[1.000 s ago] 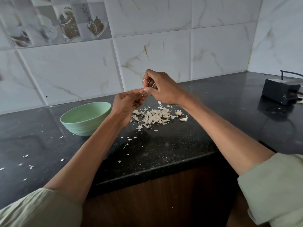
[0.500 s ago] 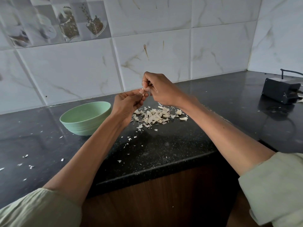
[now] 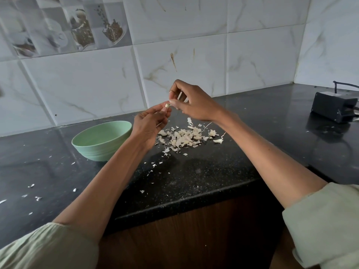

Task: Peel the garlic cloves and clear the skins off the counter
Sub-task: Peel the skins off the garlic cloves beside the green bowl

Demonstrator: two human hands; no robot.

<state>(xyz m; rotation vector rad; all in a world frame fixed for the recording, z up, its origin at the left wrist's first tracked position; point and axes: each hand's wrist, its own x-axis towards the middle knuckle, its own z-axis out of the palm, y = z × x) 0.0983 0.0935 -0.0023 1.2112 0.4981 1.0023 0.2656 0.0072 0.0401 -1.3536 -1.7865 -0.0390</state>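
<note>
Both hands are raised above the black counter (image 3: 194,177), meeting over a small pale garlic clove (image 3: 166,105); the left hand (image 3: 150,125) has its fingers curled upward and holds the clove at its fingertips, the back of the hand turned toward the camera; the right hand (image 3: 191,102) comes in from the other side, thumb and forefinger pinched at the clove's end, the remaining fingers bent loosely above with small gaps between them; whether the right fingers grip the clove itself or only a strip of its skin cannot be told, since the spot is small and partly covered; neither hand is spread flat, and neither touches the counter. Below and slightly right of the hands lies a heap of skins (image 3: 186,137), papery and cream-coloured, resting on the counter; smaller loose flakes (image 3: 153,165) trail from the heap toward the counter's front edge, and more are scattered at the far left. A pale green bowl (image 3: 101,140) stands upright just left of the left wrist, beside the heap but apart from it; its inside is not visible from this angle. A dark box (image 3: 333,106) with a cord sits well apart at the right end, near the tiled wall (image 3: 252,61).
</note>
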